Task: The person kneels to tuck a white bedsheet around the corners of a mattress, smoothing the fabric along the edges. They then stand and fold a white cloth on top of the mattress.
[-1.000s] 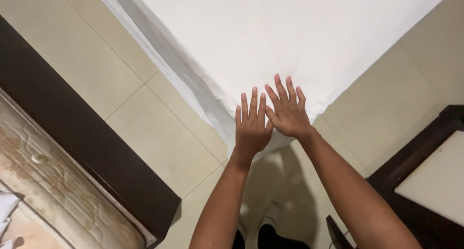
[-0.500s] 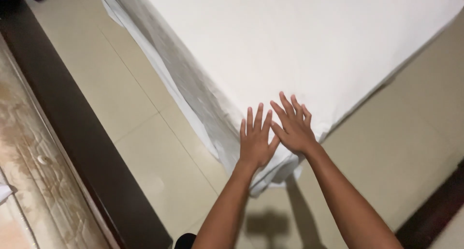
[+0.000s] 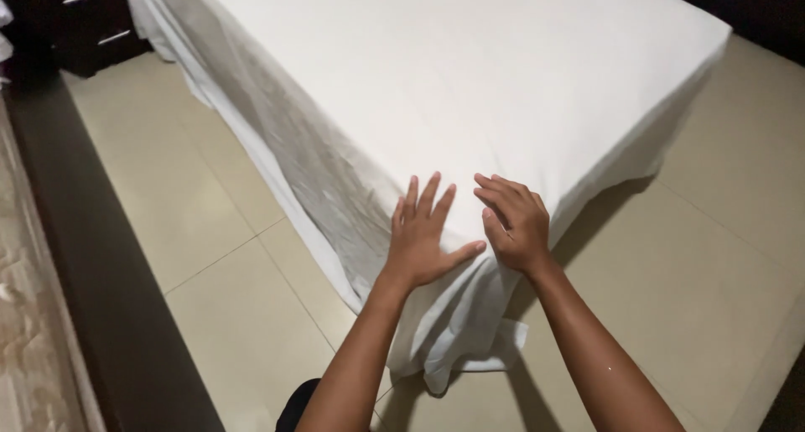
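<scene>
Tiled floor point(image 3: 210, 231) lies open along both sides of the mattress corner, bounded at the left by a dark bed frame point(image 3: 92, 273) and at the far left corner by a dark drawer unit point(image 3: 88, 21); white sheet point(image 3: 436, 80) covers the mattress smoothly on top, hanging creased at the near corner; left hand point(image 3: 422, 239) rests flat there, fingers spread; right hand point(image 3: 516, 222) just beside it, fingers curled on the cloth.

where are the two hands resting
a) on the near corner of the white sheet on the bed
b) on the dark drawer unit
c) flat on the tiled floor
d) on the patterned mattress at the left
a: the left hand lies flat with fingers spread and the right hand sits beside it, both on the near corner of the white sheet, which drapes toward the tiled floor.
</scene>
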